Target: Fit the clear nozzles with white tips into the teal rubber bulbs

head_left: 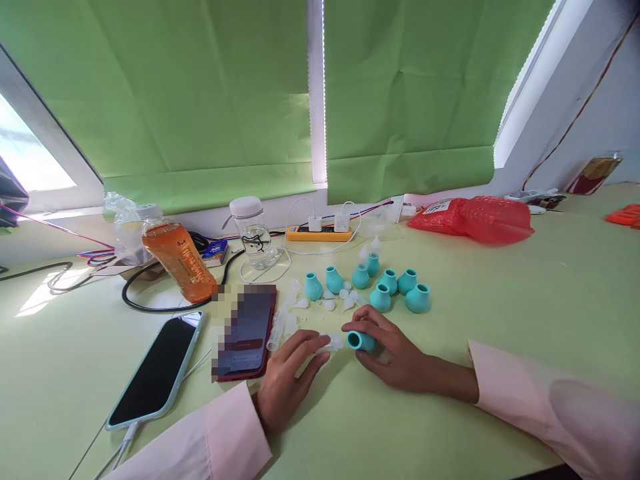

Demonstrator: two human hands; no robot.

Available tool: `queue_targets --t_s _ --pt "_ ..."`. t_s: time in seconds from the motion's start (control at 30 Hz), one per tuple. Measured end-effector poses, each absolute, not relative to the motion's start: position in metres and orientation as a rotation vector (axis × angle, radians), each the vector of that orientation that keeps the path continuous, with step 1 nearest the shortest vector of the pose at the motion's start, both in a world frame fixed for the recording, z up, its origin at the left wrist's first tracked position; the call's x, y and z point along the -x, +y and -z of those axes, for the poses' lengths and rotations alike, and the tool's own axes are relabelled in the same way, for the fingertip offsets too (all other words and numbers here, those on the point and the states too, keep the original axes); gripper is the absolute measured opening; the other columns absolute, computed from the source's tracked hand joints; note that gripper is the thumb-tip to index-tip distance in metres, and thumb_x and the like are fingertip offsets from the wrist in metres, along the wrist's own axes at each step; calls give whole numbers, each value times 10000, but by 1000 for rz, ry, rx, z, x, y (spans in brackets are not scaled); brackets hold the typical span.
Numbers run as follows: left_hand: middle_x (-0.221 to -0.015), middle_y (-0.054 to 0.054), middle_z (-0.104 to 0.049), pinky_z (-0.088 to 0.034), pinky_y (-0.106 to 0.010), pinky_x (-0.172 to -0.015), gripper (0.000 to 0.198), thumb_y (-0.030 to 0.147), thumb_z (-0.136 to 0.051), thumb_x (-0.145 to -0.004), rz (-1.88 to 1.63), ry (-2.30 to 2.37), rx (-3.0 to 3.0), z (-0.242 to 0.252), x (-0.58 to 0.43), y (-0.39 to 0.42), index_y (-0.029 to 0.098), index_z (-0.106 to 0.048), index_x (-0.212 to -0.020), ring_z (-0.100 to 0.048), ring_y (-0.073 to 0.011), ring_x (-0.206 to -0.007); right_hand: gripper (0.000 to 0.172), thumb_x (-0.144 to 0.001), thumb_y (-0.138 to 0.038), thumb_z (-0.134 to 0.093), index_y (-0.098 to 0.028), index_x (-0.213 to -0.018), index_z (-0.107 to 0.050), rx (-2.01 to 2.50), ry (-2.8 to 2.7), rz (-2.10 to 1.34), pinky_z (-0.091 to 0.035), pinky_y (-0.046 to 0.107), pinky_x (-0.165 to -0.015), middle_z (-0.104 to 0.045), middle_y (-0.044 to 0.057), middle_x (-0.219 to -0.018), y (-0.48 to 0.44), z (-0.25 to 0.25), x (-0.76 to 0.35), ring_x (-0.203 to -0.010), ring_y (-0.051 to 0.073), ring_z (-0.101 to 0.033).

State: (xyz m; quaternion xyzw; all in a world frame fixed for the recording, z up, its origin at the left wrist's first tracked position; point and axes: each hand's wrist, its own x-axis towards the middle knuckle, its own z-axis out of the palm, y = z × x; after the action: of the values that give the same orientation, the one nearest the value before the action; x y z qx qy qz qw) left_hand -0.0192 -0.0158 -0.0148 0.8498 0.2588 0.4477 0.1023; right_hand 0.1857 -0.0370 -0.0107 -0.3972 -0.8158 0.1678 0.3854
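Note:
My right hand [397,353] is closed around a teal rubber bulb [367,343], its open mouth turned to the left. Just left of that mouth, my left hand [293,373] pinches a clear plastic piece [334,343]; its exact shape is partly hidden by the fingers. The piece and the bulb are close but look apart. Behind my hands stand several more teal bulbs [418,299], two of them with a whitish pointed tip [363,254] on top. Small white cone-shaped parts [329,305] and clear tubes [277,331] lie loose between the bulbs and my left hand.
Left of my hands lie a red-cased phone [245,340] and a pale-cased phone [156,370] on a cable. Behind them stand a tilted bottle of orange drink [180,260] and a clear lidded bottle [255,237]. An orange power strip [319,233] and red plastic bag [473,219] lie along the wall.

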Motion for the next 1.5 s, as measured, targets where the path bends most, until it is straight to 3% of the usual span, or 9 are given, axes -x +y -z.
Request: queue_targets --t_s 0.27,0.53,0.7,0.87,1.2,1.5 --pt "-829 -42 -586 -482 -202 -660 333 120 -532 -759 -1254 643 -2537 19 19 -15 182 -481 -1083 -569 -111 -745 235 -653 -129 -476 -202 -876 -480 1002 -2128 -382 -421 270 -634 -510 25 -772 -39 15 -179 -711 149 -498" --pt "-873 -55 -579 -483 -199 -656 279 94 -519 -760 -1195 517 -2536 20 19 -12 189 -515 -1022 -570 -112 -764 131 -658 -140 -458 -209 -765 -486 1024 -2101 -266 -348 231 -496 -542 2 -669 -33 24 -176 -563 121 -480" --pt "-868 -63 -550 -472 -201 -608 361 64 -484 -772 -1287 504 -2676 21 19 -13 194 -453 -1107 -536 -106 -745 161 -598 -121 -454 -188 -737 -499 1071 -2088 -361 -362 224 -511 -545 -4 -633 -30 22 -173 -550 113 -477" --pt "-796 -52 -529 -445 -212 -537 289 74 -443 -790 -1188 524 -2879 18 18 -16 160 -450 -1066 -490 -100 -663 151 -554 -90 -467 -172 -674 -509 1143 -2147 -540 -312 197 -464 -511 -31 -575 -28 17 -173 -501 82 -419" --pt "-796 -27 -512 -425 -197 -566 341 41 -434 -790 -1166 546 -2841 24 19 -20 200 -441 -1092 -464 -85 -659 177 -545 -77 -513 -163 -697 -542 1144 -2086 -1153 -343 172 -499 -487 -50 -604 -29 -3 -174 -564 74 -428" --pt "-914 -59 -536 -445 -209 -648 336 74 -389 -818 -1075 512 -2884 21 21 -20 201 -439 -1126 -508 -115 -792 228 -579 -188 -618 -187 -800 -563 1161 -1916 -1131 -406 200 -524 -542 -31 -665 -38 2 -168 -589 101 -501"
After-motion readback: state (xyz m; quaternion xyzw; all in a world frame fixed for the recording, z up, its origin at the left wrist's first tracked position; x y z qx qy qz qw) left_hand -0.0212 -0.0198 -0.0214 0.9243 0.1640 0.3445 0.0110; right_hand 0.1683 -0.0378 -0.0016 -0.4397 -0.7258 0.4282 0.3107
